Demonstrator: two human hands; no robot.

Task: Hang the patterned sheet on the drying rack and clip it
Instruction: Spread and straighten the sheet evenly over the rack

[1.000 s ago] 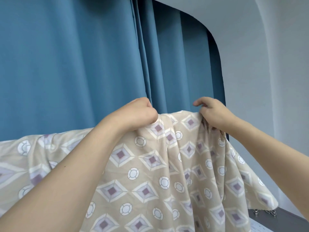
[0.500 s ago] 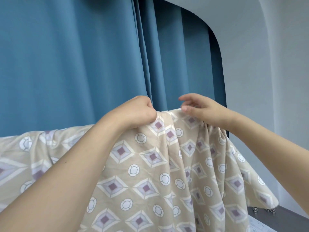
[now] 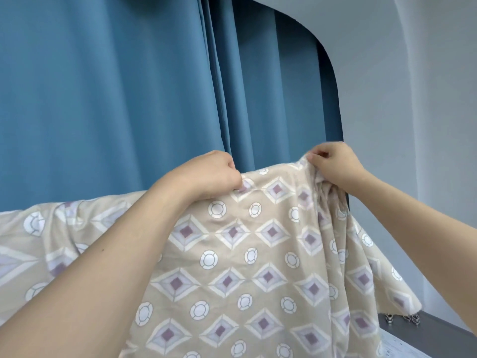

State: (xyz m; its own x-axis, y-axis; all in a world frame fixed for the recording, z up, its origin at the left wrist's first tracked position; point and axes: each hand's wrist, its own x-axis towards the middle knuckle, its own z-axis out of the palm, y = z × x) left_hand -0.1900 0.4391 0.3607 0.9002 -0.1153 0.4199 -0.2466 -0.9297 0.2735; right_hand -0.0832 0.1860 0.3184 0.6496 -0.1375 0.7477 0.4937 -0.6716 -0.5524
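1. Patterned sheet: beige cloth printed with white-edged diamonds that have purple centres, and with white rings. It fills the lower part of the view, draped from a raised top edge downward. Its left portion runs out of the view at the left; its right portion falls in vertical folds to a loose corner at the lower right. What supports the top edge is hidden by the cloth.

2. Left hand: raised at the sheet's top edge, left of centre, back of the hand toward the camera. The fingers are curled into a fist over the edge and grip the cloth; the fingertips are hidden behind the fabric. The bare forearm crosses the sheet from the lower left.

3. Right hand: raised at the top edge near the sheet's right end, a little higher than the left hand and apart from it. Thumb and curled fingers are closed together, pinching a bunched fold of cloth, and gathers hang directly beneath the grip. The forearm enters from the lower right.

4. Blue curtain: hangs in long pleats behind the sheet, covering the left and centre background.

5. Grey wall: pale and plain, to the right of the curtain.

6. Dark ledge: at the lower right corner, below the sheet's loose corner, with small metal objects resting on it; they are too small to identify.
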